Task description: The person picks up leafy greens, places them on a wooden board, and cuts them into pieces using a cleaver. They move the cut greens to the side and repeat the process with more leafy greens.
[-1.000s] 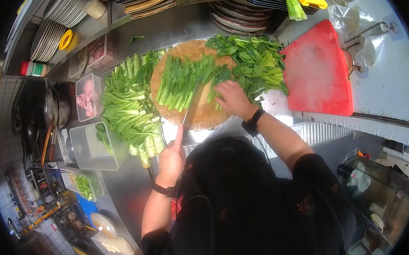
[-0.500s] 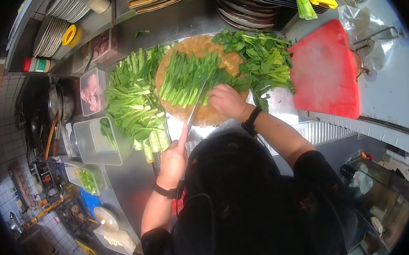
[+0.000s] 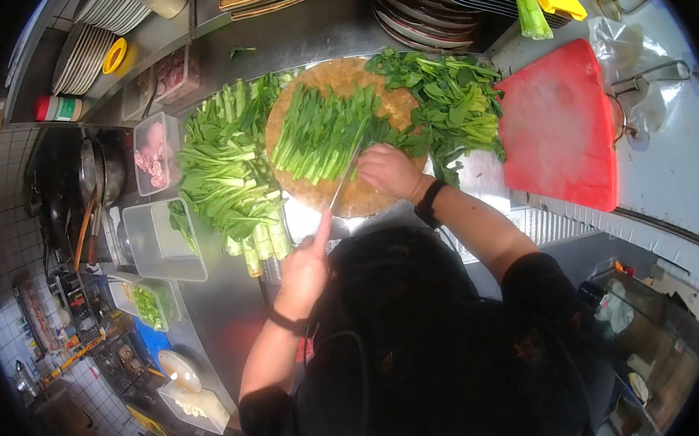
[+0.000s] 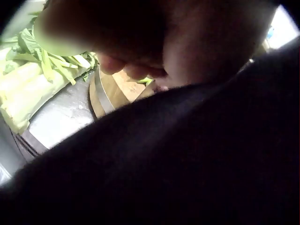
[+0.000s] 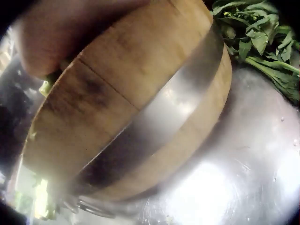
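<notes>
My left hand grips a knife by its handle, index finger stretched along toward the blade. The blade slants across a round wooden chopping block and looks thin from above. Cut leafy greens lie side by side on the block, left of the blade. Just right of the blade, my right hand holds a bunch of greens against the wood with curled fingertips. In the right wrist view, that hand is dark at the block's edge. The left wrist view shows mostly sleeve and the underside of the left hand.
Long-stemmed greens are piled left of the block, and a leafy heap sits right of it. Farther right is a red cutting board. Plastic tubs stand on the left; stacked plates are at the back.
My left hand and the knife have shifted right, and the blade now stands close by my right hand. The right hand's fingers have drawn in; earlier they lay more spread over the greens.
</notes>
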Motion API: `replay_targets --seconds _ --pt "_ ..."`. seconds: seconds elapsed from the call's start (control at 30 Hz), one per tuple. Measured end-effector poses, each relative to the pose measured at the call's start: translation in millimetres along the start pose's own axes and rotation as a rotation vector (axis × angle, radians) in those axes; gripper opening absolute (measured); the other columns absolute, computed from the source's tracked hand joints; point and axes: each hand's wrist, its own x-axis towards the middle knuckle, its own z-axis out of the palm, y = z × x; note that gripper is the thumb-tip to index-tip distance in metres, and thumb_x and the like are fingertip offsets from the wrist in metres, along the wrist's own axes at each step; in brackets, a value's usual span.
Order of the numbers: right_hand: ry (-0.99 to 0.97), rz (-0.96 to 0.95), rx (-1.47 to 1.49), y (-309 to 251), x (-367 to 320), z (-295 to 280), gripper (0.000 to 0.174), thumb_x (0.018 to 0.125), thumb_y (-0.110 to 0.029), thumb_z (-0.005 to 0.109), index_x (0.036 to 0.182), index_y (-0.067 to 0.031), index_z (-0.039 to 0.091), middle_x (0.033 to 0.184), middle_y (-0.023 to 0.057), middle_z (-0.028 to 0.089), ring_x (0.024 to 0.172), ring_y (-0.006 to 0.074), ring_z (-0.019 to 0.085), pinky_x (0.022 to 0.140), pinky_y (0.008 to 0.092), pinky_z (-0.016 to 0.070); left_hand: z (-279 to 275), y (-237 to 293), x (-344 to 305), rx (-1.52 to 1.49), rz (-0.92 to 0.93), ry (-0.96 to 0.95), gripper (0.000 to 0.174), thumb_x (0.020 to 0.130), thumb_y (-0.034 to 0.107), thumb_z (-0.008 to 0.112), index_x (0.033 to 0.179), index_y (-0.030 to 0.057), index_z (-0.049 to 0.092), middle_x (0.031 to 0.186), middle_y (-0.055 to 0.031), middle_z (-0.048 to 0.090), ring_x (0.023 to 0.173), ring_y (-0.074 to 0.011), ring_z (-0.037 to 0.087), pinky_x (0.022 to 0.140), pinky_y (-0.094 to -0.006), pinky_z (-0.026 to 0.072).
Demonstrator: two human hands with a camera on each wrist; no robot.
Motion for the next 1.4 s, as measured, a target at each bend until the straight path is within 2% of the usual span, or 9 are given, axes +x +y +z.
replay_targets --seconds 0.1,0.23,0.3,0.47,0.7,0.8,0.9,1.4 --pt "-0.008 0.052 0.025 0.7 -1.6 3.4 0.009 0.085 -0.011 0.074 0.093 -0.0081 0.072 0.098 0.0035 0.069 0.098 0.0267 0.064 0.087 0.0395 0.0533 20.5 -5.2 17.1 0.037 0.006 0.028 0.091 0.084 -0.006 0.063 0.167 0.0216 0.038 0.084 -0.0188 0.068 0.068 -0.0404 0.069 0.064 -0.0504 0.058" --pt "-0.076 0.067 0.039 -2.2 -3.6 -8.4 0.013 0.084 -0.01 0.073 0.097 -0.0083 0.072 0.102 0.0047 0.07 0.103 0.0286 0.064 0.09 0.0398 0.0533 22.4 -19.0 13.3 -0.067 0.05 0.119 0.084 0.089 -0.005 0.061 0.166 0.0202 0.041 0.081 -0.0185 0.067 0.066 -0.0394 0.068 0.063 -0.0508 0.0567" --pt "-0.006 0.048 -0.052 -11.4 -16.2 -30.4 0.02 0.084 -0.008 0.071 0.104 -0.0071 0.072 0.111 0.0075 0.069 0.108 0.031 0.063 0.093 0.0407 0.0533 15.1 -14.9 1.6 -0.095 0.061 0.173 0.081 0.09 -0.005 0.061 0.165 0.0194 0.043 0.08 -0.0185 0.066 0.066 -0.0389 0.068 0.063 -0.0504 0.0565" --pt "-0.105 0.131 -0.017 -9.8 -51.5 -50.2 0.028 0.086 -0.007 0.07 0.113 -0.0064 0.071 0.119 0.0093 0.067 0.111 0.0322 0.062 0.097 0.0421 0.0537 7.5 -11.6 -16.8 -0.089 0.053 0.261 0.074 0.092 -0.004 0.062 0.161 0.0172 0.049 0.08 -0.0178 0.066 0.066 -0.0374 0.067 0.063 -0.049 0.0567" --pt "-0.108 0.126 -0.036 -15.1 -36.3 -6.5 0.028 0.088 -0.013 0.075 0.115 -0.0062 0.073 0.121 0.0086 0.067 0.113 0.0297 0.062 0.097 0.0422 0.0538 -1.2 -3.1 -14.4 -0.042 0.074 0.179 0.076 0.091 -0.004 0.063 0.162 0.0186 0.048 0.081 -0.0175 0.067 0.066 -0.0375 0.068 0.064 -0.0491 0.0571" --pt "-0.051 0.067 -0.126 -18.2 -32.0 -6.8 0.028 0.087 -0.012 0.073 0.114 -0.0048 0.073 0.12 0.0081 0.068 0.113 0.0291 0.062 0.099 0.0411 0.053 -4.3 -2.8 -14.3 -0.012 0.057 0.136 0.076 0.091 -0.004 0.062 0.162 0.0192 0.048 0.082 -0.0178 0.067 0.067 -0.0377 0.069 0.064 -0.0496 0.0577" --pt "-0.096 -0.025 -0.127 -15.8 -27.0 -15.2 0.028 0.085 -0.011 0.072 0.112 -0.0029 0.072 0.118 0.008 0.069 0.114 0.0288 0.061 0.101 0.0402 0.0522 -4.9 -2.6 -18.3 0.009 0.029 0.078 0.076 0.091 -0.004 0.061 0.162 0.0192 0.048 0.083 -0.018 0.069 0.067 -0.0379 0.07 0.064 -0.05 0.0583" --pt "-0.086 -0.027 -0.026 -7.0 -22.7 -11.9 0.026 0.082 -0.01 0.073 0.107 -0.0025 0.07 0.114 0.008 0.068 0.114 0.0289 0.063 0.1 0.0407 0.0524 -10.0 3.7 -10.3 -0.032 0.008 -0.045 0.082 0.088 -0.004 0.061 0.165 0.017 0.041 0.086 -0.0208 0.07 0.072 -0.0407 0.071 0.069 -0.0508 0.0592"
